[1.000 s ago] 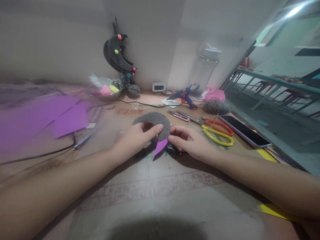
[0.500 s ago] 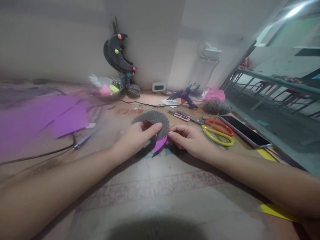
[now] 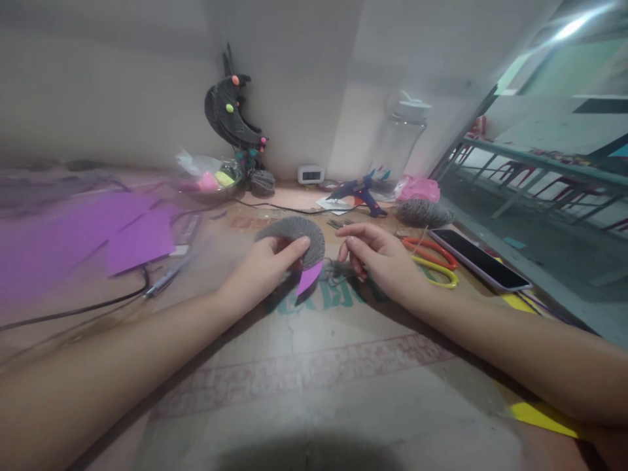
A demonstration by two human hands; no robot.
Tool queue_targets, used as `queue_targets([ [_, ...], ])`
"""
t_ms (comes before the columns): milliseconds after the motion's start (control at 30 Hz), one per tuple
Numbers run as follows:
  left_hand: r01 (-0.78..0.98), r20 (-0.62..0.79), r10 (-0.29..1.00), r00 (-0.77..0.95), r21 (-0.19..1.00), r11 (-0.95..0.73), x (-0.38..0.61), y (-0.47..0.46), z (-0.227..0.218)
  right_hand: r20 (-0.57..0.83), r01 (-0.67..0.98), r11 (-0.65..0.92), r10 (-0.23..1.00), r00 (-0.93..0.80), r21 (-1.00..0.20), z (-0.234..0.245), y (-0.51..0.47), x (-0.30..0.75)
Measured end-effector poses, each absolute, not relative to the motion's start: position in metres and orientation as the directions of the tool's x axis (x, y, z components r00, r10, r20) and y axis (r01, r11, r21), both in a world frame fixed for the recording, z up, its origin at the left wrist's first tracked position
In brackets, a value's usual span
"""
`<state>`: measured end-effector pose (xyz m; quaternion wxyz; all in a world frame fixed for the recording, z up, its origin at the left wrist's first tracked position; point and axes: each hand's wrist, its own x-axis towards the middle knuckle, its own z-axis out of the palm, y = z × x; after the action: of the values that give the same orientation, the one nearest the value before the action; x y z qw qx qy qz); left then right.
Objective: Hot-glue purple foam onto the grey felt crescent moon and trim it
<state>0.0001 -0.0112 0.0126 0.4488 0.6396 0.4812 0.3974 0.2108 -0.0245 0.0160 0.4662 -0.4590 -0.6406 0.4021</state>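
Note:
A crescent-shaped piece wound in grey yarn [image 3: 314, 243] is in my left hand [image 3: 272, 261], thumb on top and fingers beneath. Its lower tip [image 3: 309, 278] is bare purple card, pointing down toward the table. My right hand [image 3: 370, 255] hovers just to the right, apart from the crescent, with its fingers loosely bent and spread. Loose grey strands [image 3: 337, 273] lie on the table beneath those fingers. I cannot make out any strand running to the right hand. Scissors with orange and yellow handles [image 3: 444, 282] lie partly hidden behind that hand.
Purple sheets [image 3: 142, 242] and a pen [image 3: 161, 282] lie at left. Along the back are a decorated dark crescent [image 3: 220, 111], a small digital clock [image 3: 311, 174], a blue glue gun [image 3: 360, 193] and a clear jar [image 3: 405, 140]. Grey yarn [image 3: 424, 212] and a phone [image 3: 481, 260] are at right.
My right hand has let go at the crescent's edge and moved up and right, its fingers spreading. The left hand and crescent have shifted slightly left.

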Motion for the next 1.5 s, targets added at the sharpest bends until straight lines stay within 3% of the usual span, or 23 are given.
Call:
queue_targets([
  [700, 0.255, 0.113, 0.971, 0.212, 0.952, -0.166, -0.0006, -0.0100, 0.0099, 0.225, 0.354, 0.312, 0.937, -0.265, -0.882, 0.0164, -0.0327, 0.2123],
  [900, 0.279, 0.115, 0.970, 0.214, 0.945, -0.173, -0.0011, -0.0101, 0.0103, 0.204, 0.363, 0.275, 0.953, -0.222, -0.890, 0.0179, -0.0320, 0.2093],
  [1167, 0.250, 0.109, 0.966, 0.234, 0.954, -0.168, -0.0018, -0.0102, 0.0101, 0.278, 0.384, 0.342, 0.937, -0.213, -0.857, 0.0194, -0.0300, 0.2117],
  [1500, 0.274, 0.104, 0.967, 0.232, 0.947, -0.167, -0.0010, -0.0105, 0.0100, 0.216, 0.190, 0.253, 0.957, -0.194, -0.949, 0.0203, -0.0280, 0.2097],
])
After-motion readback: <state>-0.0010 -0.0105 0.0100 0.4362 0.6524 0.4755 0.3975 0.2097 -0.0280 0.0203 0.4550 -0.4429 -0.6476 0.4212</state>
